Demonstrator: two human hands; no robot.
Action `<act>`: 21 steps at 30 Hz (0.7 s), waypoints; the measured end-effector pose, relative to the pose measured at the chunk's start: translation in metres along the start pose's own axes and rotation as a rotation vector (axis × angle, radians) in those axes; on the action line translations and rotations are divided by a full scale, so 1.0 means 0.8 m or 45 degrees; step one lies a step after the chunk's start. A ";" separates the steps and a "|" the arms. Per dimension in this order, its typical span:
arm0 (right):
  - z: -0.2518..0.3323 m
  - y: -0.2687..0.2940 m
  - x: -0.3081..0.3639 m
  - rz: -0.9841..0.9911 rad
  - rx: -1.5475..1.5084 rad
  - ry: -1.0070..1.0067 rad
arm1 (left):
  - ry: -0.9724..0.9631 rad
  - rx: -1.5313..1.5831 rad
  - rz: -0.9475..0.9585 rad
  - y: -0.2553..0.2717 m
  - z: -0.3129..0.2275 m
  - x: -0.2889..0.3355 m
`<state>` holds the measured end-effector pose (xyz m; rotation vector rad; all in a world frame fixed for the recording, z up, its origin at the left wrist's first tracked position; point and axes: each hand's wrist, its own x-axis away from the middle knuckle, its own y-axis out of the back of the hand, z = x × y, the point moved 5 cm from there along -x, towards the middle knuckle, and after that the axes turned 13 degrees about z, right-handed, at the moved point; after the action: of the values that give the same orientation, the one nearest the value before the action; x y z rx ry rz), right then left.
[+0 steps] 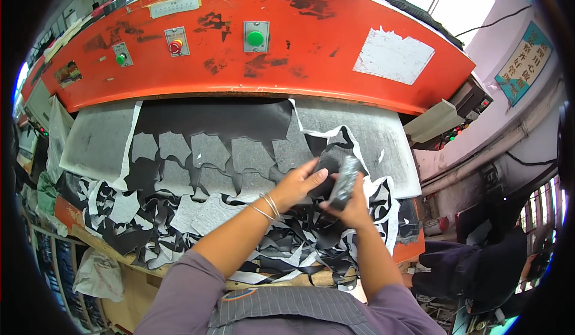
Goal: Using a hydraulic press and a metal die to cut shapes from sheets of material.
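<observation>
My right hand [354, 208] is closed around a grey, shiny, block-shaped thing [345, 182], blurred by motion; its exact kind I cannot make out. Just left of it, my left hand [297, 185] pinches a dark cut piece [327, 166] of sheet material between thumb and fingers. Both hands hover above the right part of a black sheet with a pale backing [215, 119], which lies on a grey cutting pad [383, 134]. Rows of shaped openings run through the sheet, and the pad shows through them.
Black and white offcuts [299, 239] heap along the near edge. An orange press beam [311, 29] spans the far side, carrying a green button [255, 38] and a red knob [175, 47]. A control box [473, 104] stands at the right, and a plastic bag [99, 275] hangs lower left.
</observation>
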<state>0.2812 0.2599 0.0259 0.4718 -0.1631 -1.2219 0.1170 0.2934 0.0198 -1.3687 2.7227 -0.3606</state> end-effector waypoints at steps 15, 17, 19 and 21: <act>-0.001 0.056 0.059 0.359 0.940 -0.486 | -0.150 0.805 -0.368 0.032 0.070 0.061; 0.036 0.052 0.035 0.271 1.033 -0.227 | -0.194 0.810 -0.358 0.032 0.070 0.066; 0.064 0.027 -0.012 0.105 0.948 0.131 | -0.202 0.795 -0.378 0.030 0.067 0.073; 0.066 0.002 -0.060 0.092 0.845 0.266 | -0.190 0.775 -0.429 0.018 0.060 0.073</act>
<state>0.2470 0.2911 0.0800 1.1551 -0.4067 -1.0209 0.0789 0.2463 -0.0277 -1.5597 1.9996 -0.9650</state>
